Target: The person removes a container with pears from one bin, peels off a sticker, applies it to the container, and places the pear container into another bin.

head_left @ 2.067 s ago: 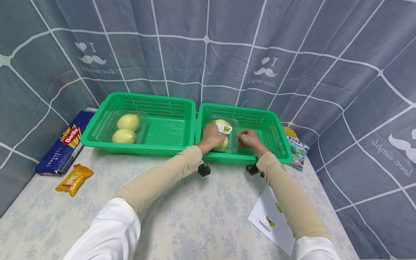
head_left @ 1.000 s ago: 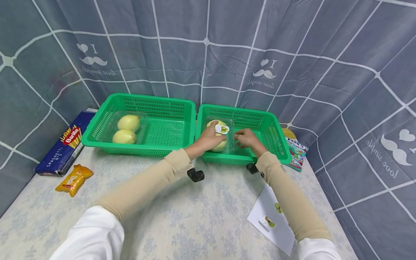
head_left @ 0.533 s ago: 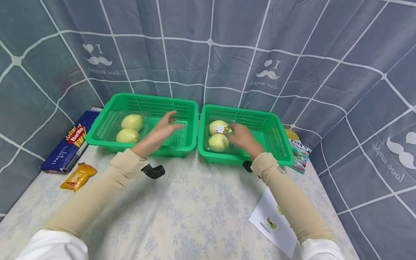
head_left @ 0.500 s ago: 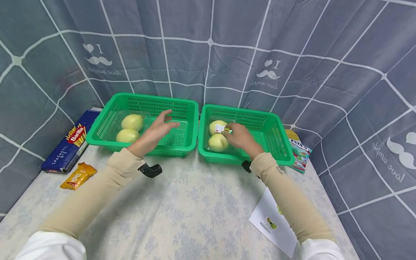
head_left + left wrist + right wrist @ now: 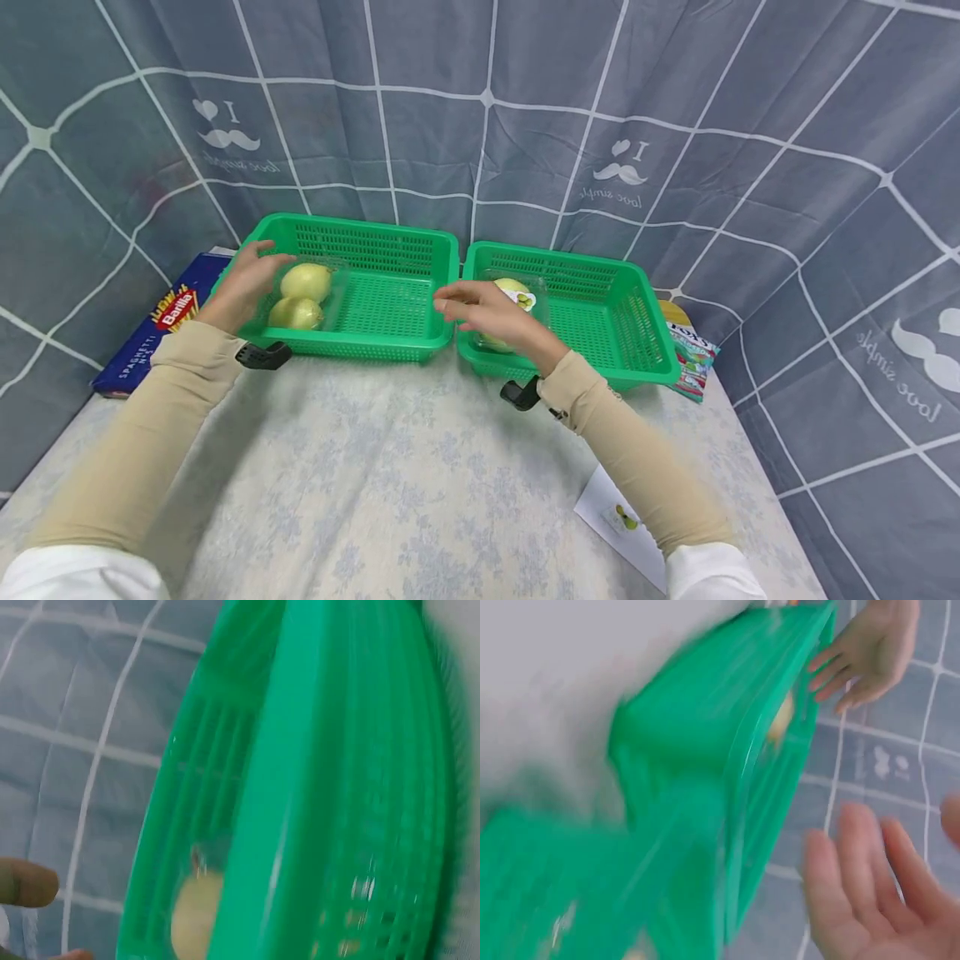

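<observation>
Here, left hand point(image 5: 243, 283) open at the left rim of the left basket point(image 5: 390, 329), just beside the clear pack of two pears point(image 5: 302, 296) inside; right hand point(image 5: 487, 312) open, fingers relaxed, holding nothing, above the gap beside the right basket point(image 5: 630, 333)

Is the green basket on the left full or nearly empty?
Partly filled. The left green basket holds one clear pack of two pale yellow fruits at its left end; the remaining mesh floor is bare.
</observation>
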`<state>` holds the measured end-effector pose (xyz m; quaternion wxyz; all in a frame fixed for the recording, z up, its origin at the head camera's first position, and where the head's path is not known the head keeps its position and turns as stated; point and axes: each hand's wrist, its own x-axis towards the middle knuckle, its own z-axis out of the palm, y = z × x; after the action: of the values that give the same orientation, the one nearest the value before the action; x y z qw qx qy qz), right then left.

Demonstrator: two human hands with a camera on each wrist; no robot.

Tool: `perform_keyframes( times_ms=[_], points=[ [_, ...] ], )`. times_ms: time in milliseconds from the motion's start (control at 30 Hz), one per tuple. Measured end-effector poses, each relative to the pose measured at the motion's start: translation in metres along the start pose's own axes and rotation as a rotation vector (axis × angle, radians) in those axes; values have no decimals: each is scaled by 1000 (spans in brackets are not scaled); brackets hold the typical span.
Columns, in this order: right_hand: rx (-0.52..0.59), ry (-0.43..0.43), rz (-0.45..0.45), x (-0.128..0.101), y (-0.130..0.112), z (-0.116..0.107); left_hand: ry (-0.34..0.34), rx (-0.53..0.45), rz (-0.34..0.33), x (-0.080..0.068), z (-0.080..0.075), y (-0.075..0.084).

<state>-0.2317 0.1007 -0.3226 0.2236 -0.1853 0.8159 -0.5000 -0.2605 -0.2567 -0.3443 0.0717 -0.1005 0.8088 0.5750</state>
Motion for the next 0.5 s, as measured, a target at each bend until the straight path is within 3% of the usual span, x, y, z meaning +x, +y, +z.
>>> perform_keyframes(
  times_ms=[133,267,500],
  points=[
    [235,85,-9,16,-7,17,15,111,-32,7,-12,-13],
    [384,142,51,35,-7,32,-13,186,-37,14,-14,-18],
    [522,98,162,64,0,51,-43,294,-47,18,-7,-18]
  ],
)
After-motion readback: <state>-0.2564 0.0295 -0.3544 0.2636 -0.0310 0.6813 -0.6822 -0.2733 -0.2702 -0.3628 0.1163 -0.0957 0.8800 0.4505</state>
